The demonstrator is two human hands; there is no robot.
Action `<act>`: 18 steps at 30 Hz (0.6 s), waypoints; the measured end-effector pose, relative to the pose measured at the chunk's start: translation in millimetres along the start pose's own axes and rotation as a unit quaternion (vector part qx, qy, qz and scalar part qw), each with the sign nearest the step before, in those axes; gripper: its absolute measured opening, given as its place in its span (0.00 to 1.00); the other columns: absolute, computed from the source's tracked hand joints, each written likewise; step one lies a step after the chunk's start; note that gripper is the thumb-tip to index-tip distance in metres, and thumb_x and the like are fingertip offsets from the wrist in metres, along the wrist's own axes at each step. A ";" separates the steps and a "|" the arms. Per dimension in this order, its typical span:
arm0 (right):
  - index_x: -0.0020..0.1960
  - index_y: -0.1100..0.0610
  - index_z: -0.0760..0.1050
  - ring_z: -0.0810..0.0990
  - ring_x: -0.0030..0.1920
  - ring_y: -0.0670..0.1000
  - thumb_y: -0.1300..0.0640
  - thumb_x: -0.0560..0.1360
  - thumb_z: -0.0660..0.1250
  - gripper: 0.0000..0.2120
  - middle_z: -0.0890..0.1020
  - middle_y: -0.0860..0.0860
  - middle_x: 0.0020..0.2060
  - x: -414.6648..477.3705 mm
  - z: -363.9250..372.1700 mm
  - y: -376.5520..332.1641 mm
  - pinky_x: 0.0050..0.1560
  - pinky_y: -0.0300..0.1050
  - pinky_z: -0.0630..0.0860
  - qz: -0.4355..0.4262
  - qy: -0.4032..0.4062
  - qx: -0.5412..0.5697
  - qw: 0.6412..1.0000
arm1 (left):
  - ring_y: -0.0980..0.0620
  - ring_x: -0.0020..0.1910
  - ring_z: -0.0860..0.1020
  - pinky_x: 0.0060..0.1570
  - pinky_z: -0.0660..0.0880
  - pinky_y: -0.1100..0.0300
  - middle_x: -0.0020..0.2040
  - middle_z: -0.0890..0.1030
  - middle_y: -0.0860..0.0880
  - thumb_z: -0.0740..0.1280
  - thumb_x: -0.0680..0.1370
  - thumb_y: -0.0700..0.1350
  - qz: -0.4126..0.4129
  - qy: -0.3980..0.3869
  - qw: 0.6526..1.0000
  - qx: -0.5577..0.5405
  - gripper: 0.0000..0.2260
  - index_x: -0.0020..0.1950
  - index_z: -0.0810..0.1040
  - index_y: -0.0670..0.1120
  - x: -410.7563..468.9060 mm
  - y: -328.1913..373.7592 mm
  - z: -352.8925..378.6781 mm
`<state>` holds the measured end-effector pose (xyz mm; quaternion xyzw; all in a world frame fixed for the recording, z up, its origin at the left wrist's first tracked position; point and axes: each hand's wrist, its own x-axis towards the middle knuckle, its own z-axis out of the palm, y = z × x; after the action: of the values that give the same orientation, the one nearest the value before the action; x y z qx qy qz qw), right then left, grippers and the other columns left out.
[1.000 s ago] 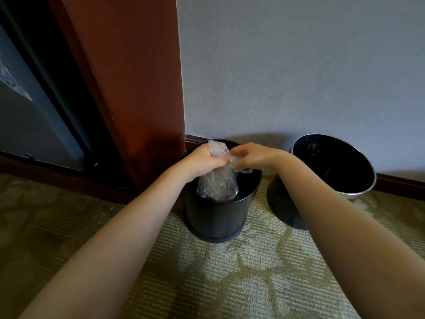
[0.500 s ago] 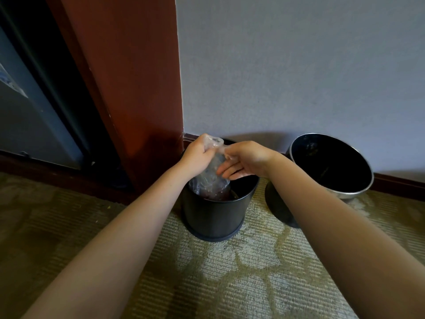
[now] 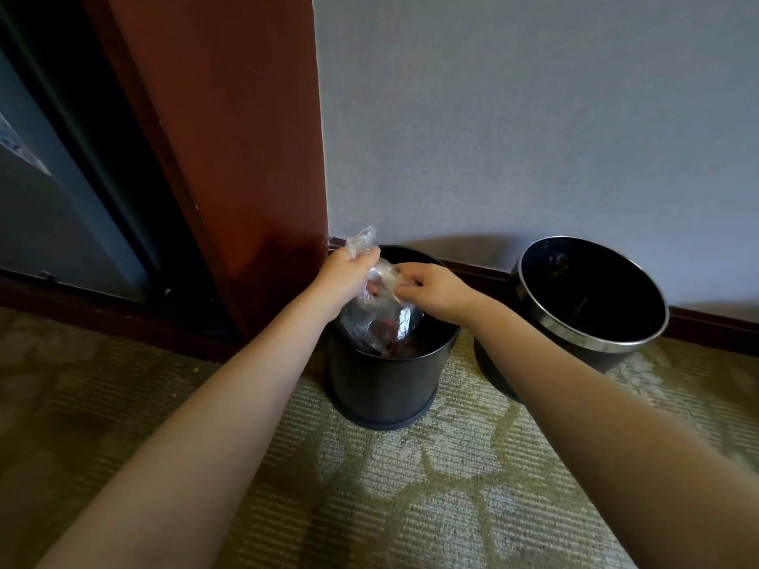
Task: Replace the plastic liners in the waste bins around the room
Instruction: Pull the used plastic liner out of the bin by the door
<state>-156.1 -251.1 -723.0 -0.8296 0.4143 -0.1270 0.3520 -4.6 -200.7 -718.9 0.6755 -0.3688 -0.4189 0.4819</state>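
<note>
A small black waste bin (image 3: 386,388) stands on the carpet at the foot of the wall. A clear plastic liner (image 3: 376,318) with something reddish inside hangs partly in the bin. My left hand (image 3: 345,273) is fisted around the liner's gathered top, whose end sticks out above the fist. My right hand (image 3: 431,289) pinches the plastic just beside it, over the bin's mouth. A second black bin with a silver rim (image 3: 583,342) sits to the right, with no liner visible inside.
A reddish-brown wooden door frame (image 3: 230,158) rises just left of the bin, with a dark doorway (image 3: 61,178) beyond it. A grey wall (image 3: 534,117) with a dark baseboard runs behind both bins. Patterned green carpet (image 3: 410,486) covers the floor.
My left hand has shifted left and slightly up with the liner's neck. My right hand has moved from the top of the bag to pinching the plastic lower beside it.
</note>
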 end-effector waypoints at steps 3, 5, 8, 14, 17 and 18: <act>0.45 0.63 0.82 0.76 0.54 0.50 0.55 0.75 0.68 0.11 0.77 0.48 0.59 -0.8 3.9 4.2 0.53 0.45 0.71 -0.050 0.017 -0.104 0.993 | 0.51 0.42 0.79 0.42 0.76 0.62 0.45 0.80 0.47 0.70 0.75 0.45 -0.002 -0.024 0.998 -0.062 0.09 0.53 0.78 0.45 -1.4 1.9 -1.2; 0.47 0.60 0.84 0.77 0.57 0.52 0.53 0.76 0.68 0.12 0.78 0.51 0.62 -1.7 3.8 5.0 0.55 0.50 0.74 -0.042 0.028 -0.141 0.989 | 0.48 0.43 0.80 0.47 0.75 0.55 0.41 0.81 0.47 0.74 0.70 0.42 0.003 -0.053 0.996 -0.077 0.12 0.51 0.79 0.44 -1.8 2.1 -3.7; 0.44 0.60 0.84 0.79 0.51 0.54 0.54 0.74 0.71 0.09 0.82 0.55 0.51 -2.5 -0.9 6.4 0.54 0.51 0.74 -0.009 0.018 -0.059 0.998 | 0.50 0.38 0.77 0.48 0.73 0.53 0.37 0.79 0.47 0.73 0.70 0.36 0.025 -0.041 0.999 -0.009 0.13 0.53 0.78 0.40 -1.5 2.7 -4.4; 0.58 0.56 0.78 0.76 0.58 0.53 0.67 0.72 0.71 0.15 0.79 0.54 0.55 -4.5 -17.3 8.4 0.57 0.42 0.74 0.057 0.048 0.199 0.977 | 0.46 0.44 0.79 0.47 0.76 0.51 0.45 0.79 0.42 0.74 0.68 0.36 0.027 -0.091 0.992 0.079 0.13 0.49 0.77 0.44 -3.2 7.6 -10.9; 0.69 0.50 0.73 0.70 0.67 0.51 0.69 0.70 0.71 0.30 0.75 0.50 0.66 -5.9 -14.7 7.9 0.67 0.49 0.69 0.042 -0.035 0.171 0.984 | 0.44 0.44 0.79 0.49 0.75 0.50 0.41 0.79 0.44 0.74 0.67 0.34 0.054 -0.163 0.979 0.111 0.12 0.42 0.75 0.47 -8.8 13.2 -8.1; 0.67 0.50 0.74 0.71 0.66 0.50 0.69 0.70 0.71 0.29 0.77 0.49 0.65 -5.1 -13.5 7.6 0.67 0.48 0.69 0.032 -0.047 0.164 0.985 | 0.46 0.44 0.79 0.49 0.75 0.50 0.41 0.79 0.46 0.74 0.68 0.34 0.061 -0.179 0.975 0.116 0.12 0.42 0.75 0.47 -9.7 14.3 -6.8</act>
<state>-170.6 -256.8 -718.0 -0.7523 0.3968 -0.1427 0.5062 -3.4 -193.4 -701.9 0.6171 -0.5357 -0.4568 0.3515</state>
